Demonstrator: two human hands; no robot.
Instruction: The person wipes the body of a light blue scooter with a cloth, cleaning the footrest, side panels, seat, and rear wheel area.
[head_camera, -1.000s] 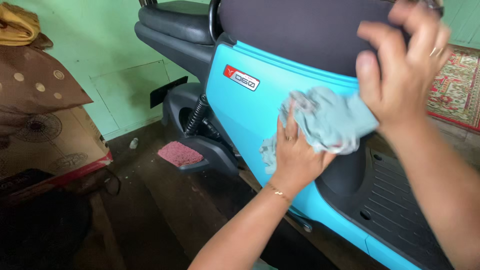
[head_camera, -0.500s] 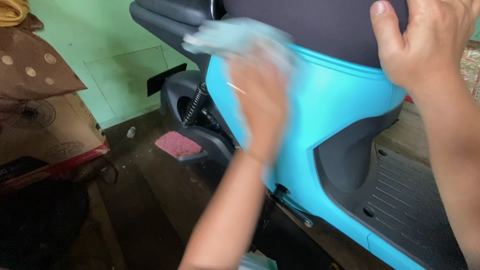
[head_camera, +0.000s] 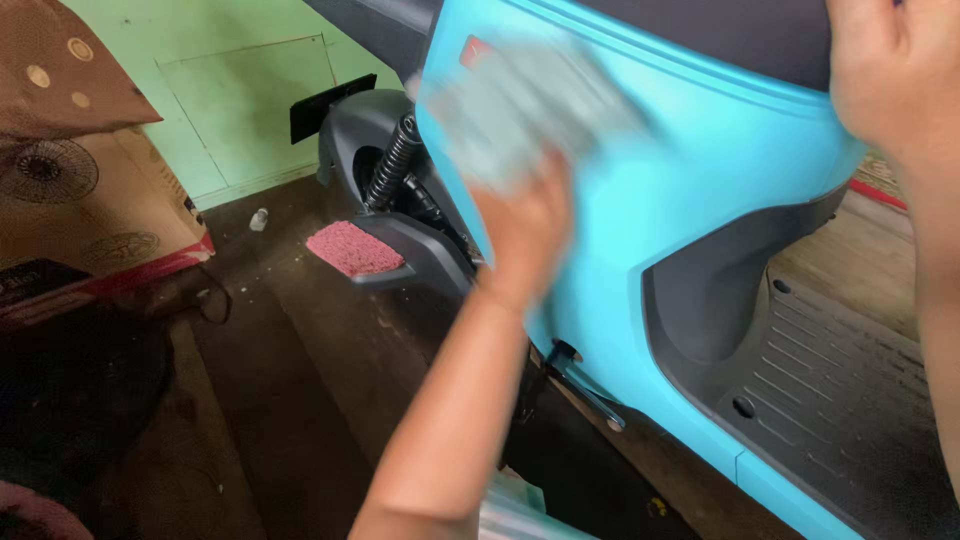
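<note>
Since the frame half a second back, left hand and pale cloth sit lower on the turquoise side panel of the scooter, the cloth blurred and pressed flat against the panel just under the dark seat; view has closed in on the panel. Left fingers lie behind the cloth, pressing it to the panel, though blur leaves their exact spread unclear; right hand rests on the seat edge above the panel, fingers bent over it. Left of the panel: rear shock spring, pink mat on the floor, cardboard box, green wall.
</note>
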